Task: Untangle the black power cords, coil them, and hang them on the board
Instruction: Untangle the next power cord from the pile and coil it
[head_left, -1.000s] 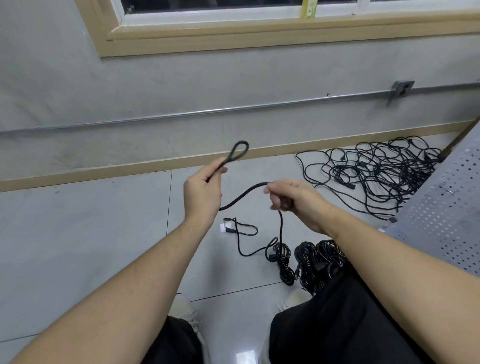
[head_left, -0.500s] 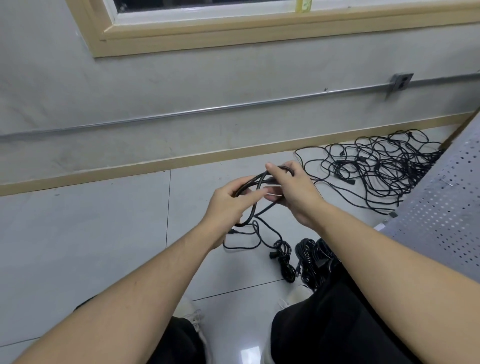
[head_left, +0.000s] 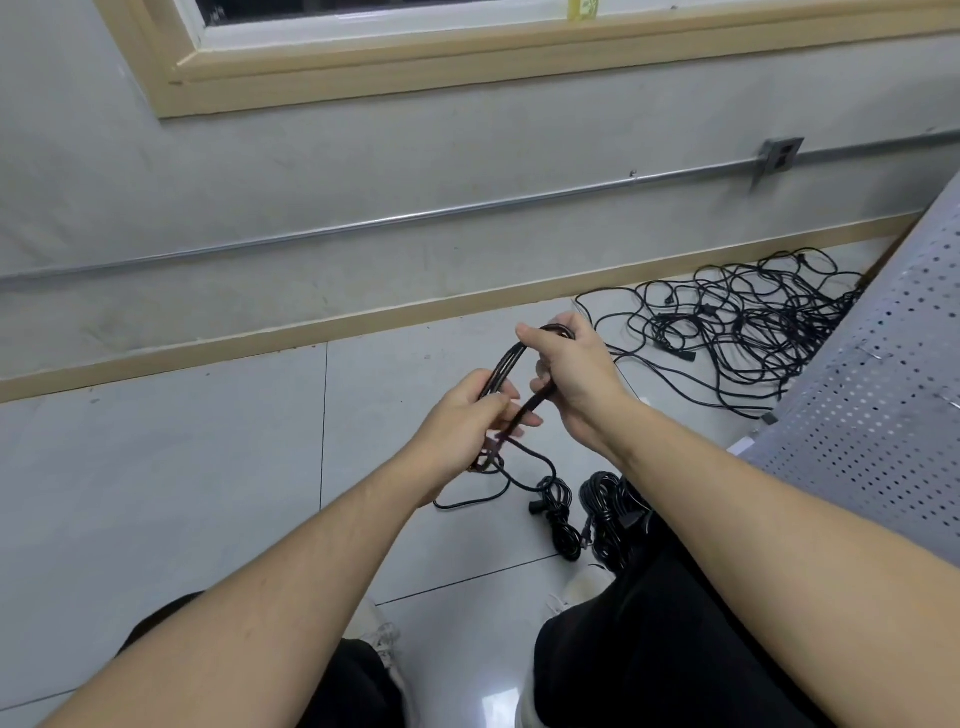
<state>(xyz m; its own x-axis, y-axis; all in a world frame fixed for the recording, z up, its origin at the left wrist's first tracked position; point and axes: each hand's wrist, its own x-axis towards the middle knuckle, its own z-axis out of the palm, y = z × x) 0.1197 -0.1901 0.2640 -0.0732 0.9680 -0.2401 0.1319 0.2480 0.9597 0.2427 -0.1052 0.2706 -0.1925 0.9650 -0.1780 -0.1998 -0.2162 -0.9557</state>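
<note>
Gripping a black power cord (head_left: 506, 366) between both hands, held up over the tiled floor (head_left: 156, 493) in front of the knees. Folded into several parallel strands at the top, arching from one hand to the other. Left hand (head_left: 467, 426) curled round the lower end of the bundle, fingers wrapped across the strands. Right hand (head_left: 571, 369) clasped on the upper bend, thumb over the top and fingers closed on a strand running back down toward the left hand. Trailed from below the left hand in a loose loop onto the floor, ending near a small knotted clump with a plug (head_left: 558, 512). Lay just beside that clump a coiled bundle of black cords (head_left: 610, 506), partly hidden by the right knee in black trousers (head_left: 649, 649); possibly more than one coil there, hard to separate in the dark mass. Sprawled further back to the right, well apart from the hands, a big tangled pile of cords (head_left: 753, 332) against the wooden skirting (head_left: 260, 345). Stood at the far right a grey perforated board (head_left: 883, 395), slanting into view. Ran along the grey wall a metal conduit (head_left: 363, 226) to a small outlet box (head_left: 779, 156), under a wooden window frame (head_left: 415, 67).
</note>
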